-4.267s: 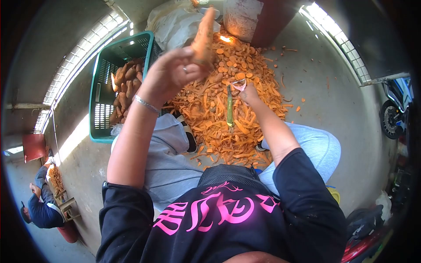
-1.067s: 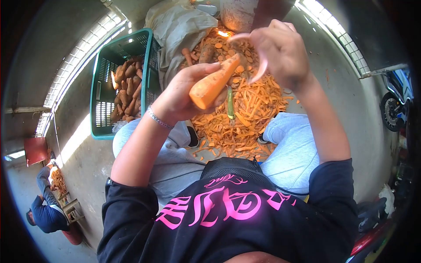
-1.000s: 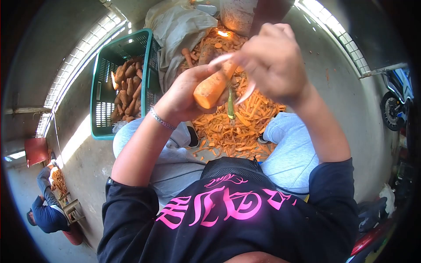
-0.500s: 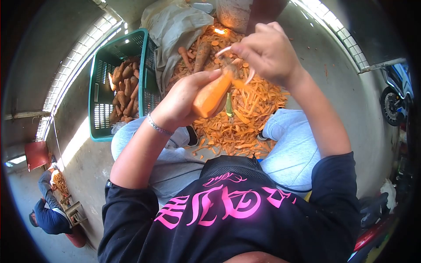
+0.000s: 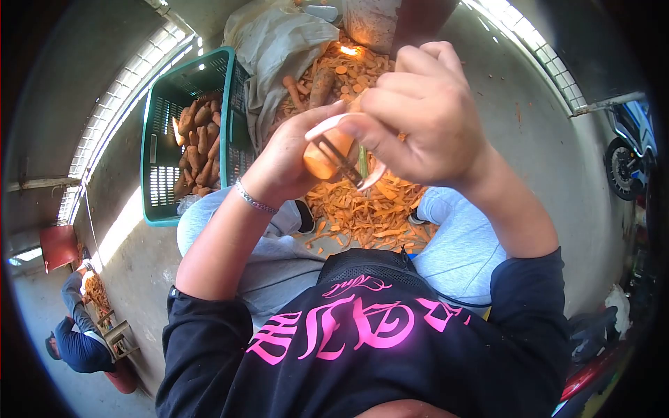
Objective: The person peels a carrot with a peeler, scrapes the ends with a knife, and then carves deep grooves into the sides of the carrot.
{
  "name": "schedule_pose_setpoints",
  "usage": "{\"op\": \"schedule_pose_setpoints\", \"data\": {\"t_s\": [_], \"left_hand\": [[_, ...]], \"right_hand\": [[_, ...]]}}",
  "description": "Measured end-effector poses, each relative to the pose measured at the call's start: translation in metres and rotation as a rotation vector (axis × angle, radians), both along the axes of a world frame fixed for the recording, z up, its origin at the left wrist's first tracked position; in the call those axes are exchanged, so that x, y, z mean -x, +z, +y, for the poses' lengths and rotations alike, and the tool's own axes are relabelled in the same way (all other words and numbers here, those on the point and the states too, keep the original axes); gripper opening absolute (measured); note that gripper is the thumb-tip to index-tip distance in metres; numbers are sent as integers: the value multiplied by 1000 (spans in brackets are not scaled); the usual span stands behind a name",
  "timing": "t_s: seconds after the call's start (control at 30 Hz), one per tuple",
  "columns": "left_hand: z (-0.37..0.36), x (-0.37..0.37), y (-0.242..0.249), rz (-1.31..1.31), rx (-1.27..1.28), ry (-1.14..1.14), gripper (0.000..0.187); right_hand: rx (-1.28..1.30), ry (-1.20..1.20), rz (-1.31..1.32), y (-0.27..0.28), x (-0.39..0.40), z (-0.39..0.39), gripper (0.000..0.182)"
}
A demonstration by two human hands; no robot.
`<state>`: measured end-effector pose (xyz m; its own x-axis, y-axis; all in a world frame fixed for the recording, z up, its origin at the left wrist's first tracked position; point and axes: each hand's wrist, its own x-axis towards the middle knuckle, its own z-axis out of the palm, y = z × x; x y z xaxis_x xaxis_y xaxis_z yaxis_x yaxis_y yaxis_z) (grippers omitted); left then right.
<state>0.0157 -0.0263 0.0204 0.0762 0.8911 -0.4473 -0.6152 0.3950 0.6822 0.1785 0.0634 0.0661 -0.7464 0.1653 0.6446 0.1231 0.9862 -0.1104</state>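
Observation:
My left hand (image 5: 289, 150) is closed around a peeled orange carrot (image 5: 318, 166), its thick end toward me. My right hand (image 5: 425, 115) grips a pale-handled Y-shaped peeler (image 5: 376, 175), whose metal blade lies across the carrot near its thick end. The far part of the carrot is mostly hidden behind my right fingers. Beneath both hands spreads a heap of orange carrot peelings (image 5: 373, 212), and a green strip shows between the hands. Several unpeeled carrots (image 5: 321, 87) lie at the far side of the heap.
A green plastic crate (image 5: 162, 212) holding brown, unpeeled carrots (image 5: 201, 139) stands at the left. Beside it lies a whitish sack (image 5: 268, 42). Another person (image 5: 80, 345) sits at the far left near more peelings. A motorbike wheel (image 5: 620, 167) is at the right.
My right hand has drawn the peeler along the carrot toward me, from its far end to near its thick end. My left hand has stayed nearly in place.

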Motion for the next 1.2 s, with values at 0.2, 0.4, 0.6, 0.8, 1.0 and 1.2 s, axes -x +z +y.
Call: {"op": "schedule_pose_setpoints", "data": {"t_s": [0.2, 0.4, 0.6, 0.8, 1.0, 1.2], "left_hand": [[-4, 5, -21, 24, -111, -71, 32], [-10, 7, -7, -91, 5, -142, 33], [-8, 7, 6, -25, -42, -248, 41], [-3, 18, -3, -150, -128, -272, 35], [-5, -5, 10, 118, 20, -86, 34], [-8, -4, 0, 127, -31, -83, 33]], "right_hand": [[-6, 24, -29, -6, 5, -5, 20], [-5, 49, 21, -26, 4, 23, 33], [84, -339, -229, -57, -26, 97, 39], [278, -129, -6, -10, -14, 50, 35], [7, 83, 8, 4, -3, -3, 31], [-25, 87, 47, -5, 3, -7, 30]]}}
